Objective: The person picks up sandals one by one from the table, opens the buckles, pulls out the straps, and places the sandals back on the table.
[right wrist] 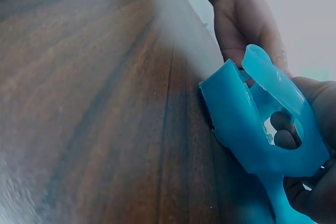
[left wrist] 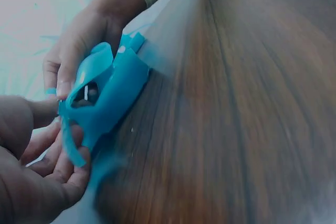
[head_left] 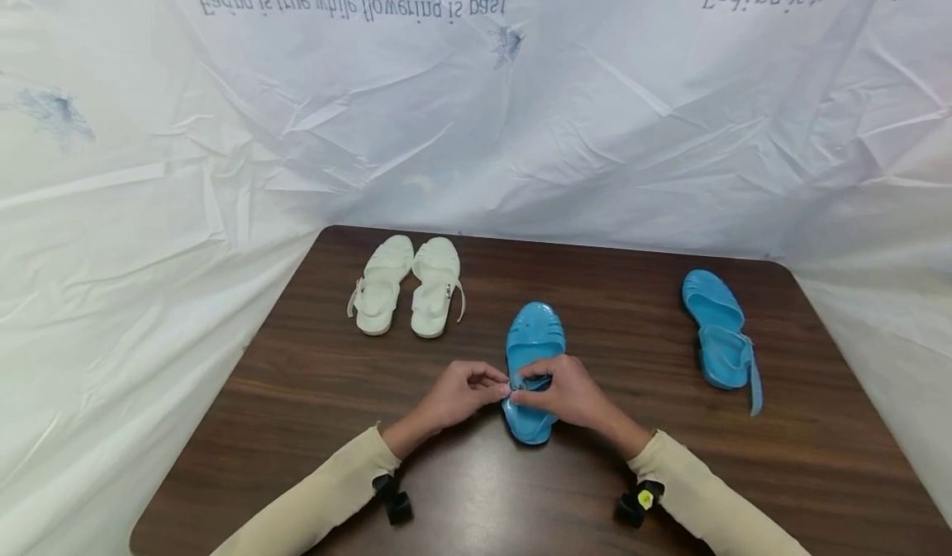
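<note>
A blue jelly sandal [head_left: 534, 325] lies on the table with its toe pointing away from me. Over its left side, at the small metal buckle [head_left: 515, 387], my two hands meet. The left hand [head_left: 464, 391] pinches the loose end of the ankle strap [left wrist: 72, 142], which curves down among its fingers in the left wrist view. From the other side, the right hand [head_left: 565, 391] reaches across the sandal and pinches the strap by the buckle. The right wrist view shows the sandal's heel [right wrist: 231, 111] and looped strap between both hands; fingers partly hide the buckle there.
A pair of white sandals [head_left: 437, 258] stands at the back left of the brown wooden table [head_left: 617, 300]. The other blue sandal [head_left: 710, 300] lies at the right, its strap hanging loose. White printed sheeting [head_left: 446, 126] surrounds the table's back and sides.
</note>
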`<state>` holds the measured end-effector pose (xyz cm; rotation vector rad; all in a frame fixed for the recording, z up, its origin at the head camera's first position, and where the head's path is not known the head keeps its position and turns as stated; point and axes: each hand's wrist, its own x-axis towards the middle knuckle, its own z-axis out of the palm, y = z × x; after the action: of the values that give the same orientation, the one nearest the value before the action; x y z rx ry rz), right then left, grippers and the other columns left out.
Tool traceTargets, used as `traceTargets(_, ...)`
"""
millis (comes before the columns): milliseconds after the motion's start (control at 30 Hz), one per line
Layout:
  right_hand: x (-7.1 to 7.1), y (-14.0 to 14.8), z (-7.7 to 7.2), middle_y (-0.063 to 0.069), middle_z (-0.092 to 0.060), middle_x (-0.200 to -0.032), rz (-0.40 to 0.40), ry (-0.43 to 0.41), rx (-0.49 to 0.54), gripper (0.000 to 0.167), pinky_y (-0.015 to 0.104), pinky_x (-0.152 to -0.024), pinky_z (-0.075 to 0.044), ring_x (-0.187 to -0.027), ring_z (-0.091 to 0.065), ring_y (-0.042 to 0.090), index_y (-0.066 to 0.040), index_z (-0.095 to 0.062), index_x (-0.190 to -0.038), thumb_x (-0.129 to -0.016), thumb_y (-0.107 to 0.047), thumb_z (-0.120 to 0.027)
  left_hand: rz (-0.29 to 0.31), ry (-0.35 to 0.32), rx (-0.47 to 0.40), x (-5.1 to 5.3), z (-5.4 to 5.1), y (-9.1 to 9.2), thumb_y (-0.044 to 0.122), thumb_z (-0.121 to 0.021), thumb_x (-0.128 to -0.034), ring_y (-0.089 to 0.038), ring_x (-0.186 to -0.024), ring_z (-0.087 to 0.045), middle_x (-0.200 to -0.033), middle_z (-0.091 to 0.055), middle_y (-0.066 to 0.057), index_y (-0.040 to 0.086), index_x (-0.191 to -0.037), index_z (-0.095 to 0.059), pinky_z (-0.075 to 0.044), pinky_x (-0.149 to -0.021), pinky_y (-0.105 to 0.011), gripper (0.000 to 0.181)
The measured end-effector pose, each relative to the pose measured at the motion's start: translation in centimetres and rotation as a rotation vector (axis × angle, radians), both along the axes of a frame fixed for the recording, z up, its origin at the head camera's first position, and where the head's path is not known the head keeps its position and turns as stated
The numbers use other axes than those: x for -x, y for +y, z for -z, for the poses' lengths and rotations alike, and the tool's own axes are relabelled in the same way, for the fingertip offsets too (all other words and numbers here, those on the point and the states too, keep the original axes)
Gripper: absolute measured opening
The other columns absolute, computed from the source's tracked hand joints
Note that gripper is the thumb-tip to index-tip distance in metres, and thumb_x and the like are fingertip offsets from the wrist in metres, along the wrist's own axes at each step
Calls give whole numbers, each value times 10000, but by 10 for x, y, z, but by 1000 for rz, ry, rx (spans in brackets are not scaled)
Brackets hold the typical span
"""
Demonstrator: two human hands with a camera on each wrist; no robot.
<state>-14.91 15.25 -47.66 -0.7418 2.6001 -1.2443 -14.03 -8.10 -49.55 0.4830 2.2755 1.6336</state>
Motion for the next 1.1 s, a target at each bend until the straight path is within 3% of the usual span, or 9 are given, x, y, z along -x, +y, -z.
traceTargets(200, 0, 3, 2, -29, -768, -1039, 22, -15, -4, 337, 268, -759, -576, -934, -692, 90, -128, -799, -1076, -871, -394, -823, 52, 64, 91, -3, -2, -6, 210, -683, -998, -97, -873, -674, -969, -734, 25, 119, -1075, -764, -553, -748, -255, 145)
traceTargets(300, -1, 3, 2, -25, -767, -1042, 29, -26, -10, 343, 270, -757, -576, -937, -690, 95, -124, -799, -1082, -871, -394, -823, 54, 90, 95, -2, 0, -7, 202, -701, -988, -89, -860, -673, -939, -737, 36, 128, -1030, -774, -551, -752, -255, 112)
traceTargets(567, -1, 3, 2, -34, -771, -1046, 15, -26, -10, 352, 261, -760, -576, -948, -694, 91, -124, -802, -1091, -870, -397, -824, -35, -114, -45, 1, 0, -2, 172, -767, -930, -90, -716, -625, -859, -752, -37, 44, -977, -797, -493, -594, -255, 139)
traceTargets(900, 0, 2, 2, -47, -770, -1035, -10, -20, 9, 338, 248, -754, -573, -936, -693, 76, -131, -803, -1082, -868, -392, -828, -66, -121, -50, 3, -2, 5, 159, -767, -924, -82, -692, -605, -850, -751, -25, 44, -967, -797, -468, -589, -242, 127)
traceTargets(1100, -2, 2, 3, -50, -767, -1031, 17, -26, 14, 342, 256, -759, -572, -936, -689, 78, -134, -800, -1085, -866, -396, -829, 21, -132, -45, 1, 0, -2, 198, -716, -972, -121, -738, -645, -871, -732, -30, 50, -1047, -762, -498, -601, -261, 172)
